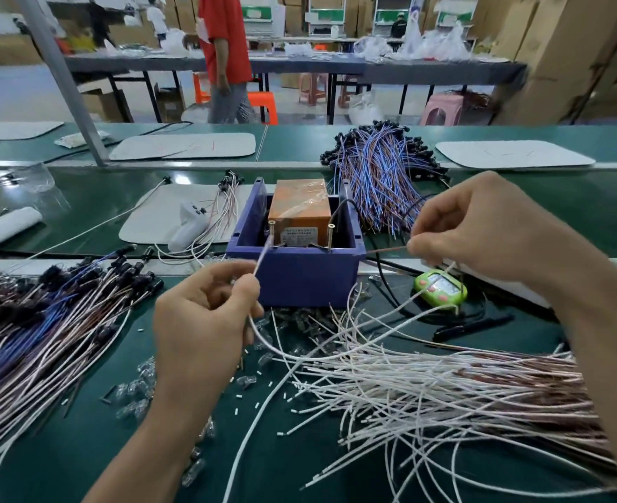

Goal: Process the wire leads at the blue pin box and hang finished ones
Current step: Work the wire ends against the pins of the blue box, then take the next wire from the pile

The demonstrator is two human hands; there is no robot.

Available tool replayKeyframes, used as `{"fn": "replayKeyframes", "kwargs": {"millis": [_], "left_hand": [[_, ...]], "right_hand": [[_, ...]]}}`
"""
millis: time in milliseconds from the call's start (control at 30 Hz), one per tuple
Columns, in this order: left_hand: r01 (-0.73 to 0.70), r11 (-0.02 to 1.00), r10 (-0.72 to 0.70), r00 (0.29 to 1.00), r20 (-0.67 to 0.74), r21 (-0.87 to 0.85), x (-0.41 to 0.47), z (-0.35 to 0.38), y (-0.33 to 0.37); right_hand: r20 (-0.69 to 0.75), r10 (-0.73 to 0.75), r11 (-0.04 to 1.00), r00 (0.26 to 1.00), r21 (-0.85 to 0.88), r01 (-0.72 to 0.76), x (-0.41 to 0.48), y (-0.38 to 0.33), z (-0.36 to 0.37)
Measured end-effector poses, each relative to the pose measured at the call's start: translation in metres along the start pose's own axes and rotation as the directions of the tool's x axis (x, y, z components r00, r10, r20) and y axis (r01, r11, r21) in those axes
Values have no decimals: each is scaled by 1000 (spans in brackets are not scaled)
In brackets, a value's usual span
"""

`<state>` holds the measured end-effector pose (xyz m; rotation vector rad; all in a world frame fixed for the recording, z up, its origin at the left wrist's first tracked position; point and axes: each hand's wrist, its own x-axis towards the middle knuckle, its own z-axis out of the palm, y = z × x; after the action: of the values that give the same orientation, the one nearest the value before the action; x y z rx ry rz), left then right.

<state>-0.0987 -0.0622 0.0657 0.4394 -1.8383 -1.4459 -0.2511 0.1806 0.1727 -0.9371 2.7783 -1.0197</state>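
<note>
offering two leads up to the blue pin box (299, 277)
pinches a white lead (263, 253) between thumb and forefinger of the left hand (205, 321), tip raised to the left pin (271, 230) at the box's front wall, touching or not cannot tell; pinches a brown lead (387, 250) in the right hand (481, 230), just right of the box. judged light, thin, floppy and a little slick, so best taken close behind the bare end to steady the tip; farther back, likely to droop. above a loose heap of white leads (445, 386) on the bench (82, 441).
</note>
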Motion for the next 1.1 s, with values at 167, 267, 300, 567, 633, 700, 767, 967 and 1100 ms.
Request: {"fn": "replayKeyframes", "kwargs": {"millis": [167,267,300,567,633,700,767,967,1100], "left_hand": [[241,969,-212,919,334,-49,0,8,9],[300,952,-282,789,546,58,-15,39,9],[306,949,-290,745,600,78,-22,51,10],[184,968,-251,689,680,171,-50,104,10],[150,968,-248,705,665,203,-55,105,7],[103,962,-246,728,640,253,-58,105,4],[69,954,-238,768,595,293,-58,102,4],[101,945,-255,823,507,313,-38,82,1],[138,931,-276,870,407,338,-31,70,2]], "right_hand": [[-3,-58,985,998,-162,57,-26,5,-39],[-45,-10,977,999,-212,0,-49,21,-66],[-57,14,971,998,-236,-27,-58,29,-72],[-137,261,914,956,-283,-290,-114,92,-57],[-150,281,919,948,-243,-311,-125,105,-36],[-168,289,921,943,-222,-321,-130,114,-13],[-168,290,928,942,-190,-320,-136,121,6],[-288,225,961,931,-92,-261,-154,133,35],[-344,209,965,916,-80,-250,-154,133,40]]}}
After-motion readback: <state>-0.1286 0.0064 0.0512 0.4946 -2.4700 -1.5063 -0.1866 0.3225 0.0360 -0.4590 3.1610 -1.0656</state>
